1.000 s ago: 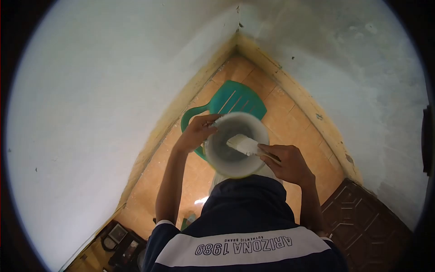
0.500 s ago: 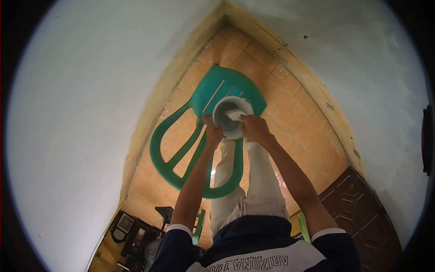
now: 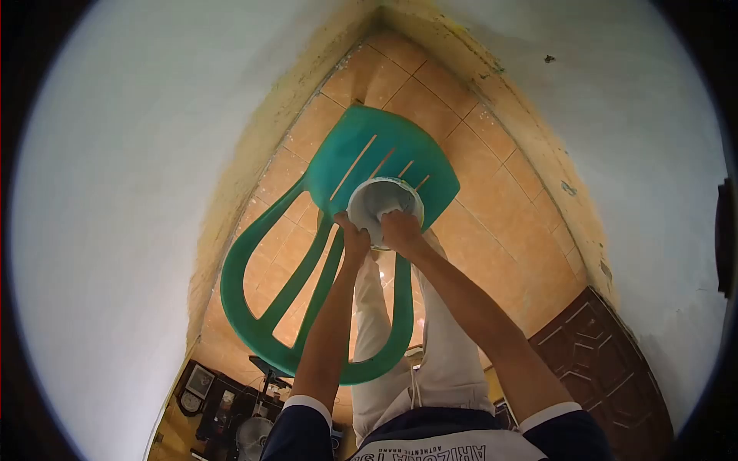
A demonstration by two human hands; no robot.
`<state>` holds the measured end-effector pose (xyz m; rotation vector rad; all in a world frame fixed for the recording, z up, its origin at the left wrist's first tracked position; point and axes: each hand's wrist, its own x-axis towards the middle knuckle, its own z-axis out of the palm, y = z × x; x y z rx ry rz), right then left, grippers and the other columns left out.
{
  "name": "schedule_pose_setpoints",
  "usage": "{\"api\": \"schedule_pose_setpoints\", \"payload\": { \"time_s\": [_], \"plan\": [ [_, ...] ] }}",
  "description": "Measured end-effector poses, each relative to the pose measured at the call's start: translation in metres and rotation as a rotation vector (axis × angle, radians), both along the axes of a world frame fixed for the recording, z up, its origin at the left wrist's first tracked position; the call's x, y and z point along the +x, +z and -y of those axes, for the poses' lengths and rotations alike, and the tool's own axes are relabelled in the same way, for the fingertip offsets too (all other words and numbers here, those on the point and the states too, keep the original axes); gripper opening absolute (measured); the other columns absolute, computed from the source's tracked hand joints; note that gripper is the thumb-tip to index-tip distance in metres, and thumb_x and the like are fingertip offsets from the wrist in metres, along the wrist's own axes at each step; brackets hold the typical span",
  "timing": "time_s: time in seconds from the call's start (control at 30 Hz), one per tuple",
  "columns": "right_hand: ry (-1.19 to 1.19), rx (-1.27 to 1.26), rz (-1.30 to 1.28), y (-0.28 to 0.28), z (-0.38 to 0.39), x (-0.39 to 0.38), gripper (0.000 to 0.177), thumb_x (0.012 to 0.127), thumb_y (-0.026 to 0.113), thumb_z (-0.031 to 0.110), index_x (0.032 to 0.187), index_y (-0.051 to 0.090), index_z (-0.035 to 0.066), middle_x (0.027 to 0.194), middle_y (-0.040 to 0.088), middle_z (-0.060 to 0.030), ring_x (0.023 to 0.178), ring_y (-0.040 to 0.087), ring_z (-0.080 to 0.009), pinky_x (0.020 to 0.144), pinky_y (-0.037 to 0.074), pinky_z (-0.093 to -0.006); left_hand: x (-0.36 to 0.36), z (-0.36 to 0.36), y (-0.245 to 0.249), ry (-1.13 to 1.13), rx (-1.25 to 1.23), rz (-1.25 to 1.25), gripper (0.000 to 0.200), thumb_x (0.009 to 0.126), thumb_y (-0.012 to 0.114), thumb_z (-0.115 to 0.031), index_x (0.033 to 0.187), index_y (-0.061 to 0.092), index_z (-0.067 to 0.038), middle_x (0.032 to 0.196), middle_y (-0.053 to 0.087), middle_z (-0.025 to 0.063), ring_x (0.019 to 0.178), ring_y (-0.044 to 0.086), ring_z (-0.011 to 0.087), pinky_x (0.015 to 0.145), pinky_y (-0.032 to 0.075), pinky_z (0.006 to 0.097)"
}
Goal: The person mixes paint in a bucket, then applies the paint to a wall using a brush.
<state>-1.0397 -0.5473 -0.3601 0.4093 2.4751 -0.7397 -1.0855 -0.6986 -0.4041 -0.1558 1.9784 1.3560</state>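
A white bucket stands tilted toward me over the seat of a green plastic chair, its inside pale grey. My left hand grips the bucket's near left rim, thumb and fingers closed on it. Reaching in over the near right rim, my right hand is closed round a pale flat tool, whose end dips into the bucket. My fingers hide most of this tool, and I cannot tell its exact kind.
White walls with a yellowish lower band meet in a corner ahead, above an orange tiled floor. The chair's looped backrest is nearest me. A dark panelled door stands at lower right; a fan and dark furniture are at lower left.
My right hand has moved left and down into the bucket, taking the pale tool deeper. My left hand stays on the rim. The chair appears larger and lower as the view shifts.
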Motion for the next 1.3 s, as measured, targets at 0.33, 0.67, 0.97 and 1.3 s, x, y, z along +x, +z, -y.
{"api": "schedule_pose_setpoints", "payload": {
  "time_s": [0.33,0.67,0.97,1.3],
  "plan": [
    [0.074,0.239,-0.007,0.001,-0.003,-0.012,0.012,0.084,0.065,0.011,0.082,0.076,0.010,0.089,0.072,-0.0125,0.086,0.072,-0.0277,0.065,0.058,-0.0379,-0.023,-0.010,0.042,-0.017,0.110,0.317,0.079,0.075,0.036,0.013,0.149,0.018,-0.008,0.137,0.048,0.0239,0.128,0.052,0.0385,0.101,0.048,0.0379],
    [0.036,0.071,0.109,0.018,0.013,-0.025,0.009,0.082,0.068,0.014,0.084,0.076,0.011,0.091,0.072,-0.0130,0.086,0.074,-0.0270,0.064,0.058,-0.0378,-0.001,0.003,-0.007,-0.010,0.073,0.092,0.080,0.078,0.037,0.010,0.153,0.018,-0.012,0.141,0.049,0.0257,0.127,0.054,0.0424,0.107,0.042,0.0438],
    [0.143,0.250,-0.073,-0.004,-0.004,-0.009,0.013,0.081,0.066,0.010,0.091,0.074,0.007,0.085,0.070,-0.0107,0.082,0.073,-0.0272,0.064,0.057,-0.0381,-0.005,-0.006,0.020,-0.091,-0.120,0.060,0.080,0.081,0.041,0.004,0.154,0.018,-0.015,0.133,0.057,0.0311,0.122,0.057,0.0493,0.102,0.046,0.0499],
    [-0.009,0.127,0.085,0.008,0.011,-0.024,0.008,0.078,0.071,0.010,0.083,0.075,0.007,0.089,0.073,-0.0150,0.082,0.074,-0.0306,0.070,0.059,-0.0398,-0.003,-0.005,0.021,-0.097,-0.080,-0.022,0.078,0.081,0.042,0.005,0.154,0.020,-0.014,0.137,0.054,0.0297,0.125,0.054,0.0491,0.103,0.046,0.0503]
  ]
}}
